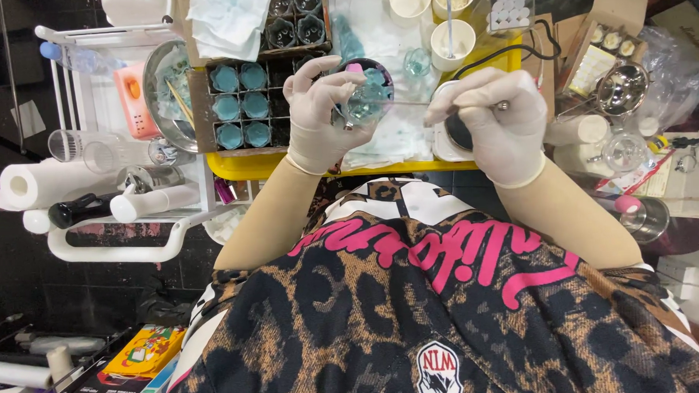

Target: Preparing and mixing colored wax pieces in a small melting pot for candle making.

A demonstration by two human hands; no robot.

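Observation:
My left hand (pixel 316 116), in a white glove, grips a small clear glass (pixel 364 91) with pale teal contents and holds it up over the yellow tray (pixel 232 166). My right hand (pixel 495 118), also gloved, pinches a thin metal rod (pixel 408 103) held level. The rod's tip reaches into the glass. Both hands are raised in front of my chest, close together.
A dark divided box (pixel 242 107) holds several teal-filled glasses. White cups (pixel 451 39) stand behind it, with a metal bowl (pixel 164 91) to the left. A white cart (pixel 125 204) with a paper roll is at left. A metal strainer (pixel 621 90) and glassware crowd the right.

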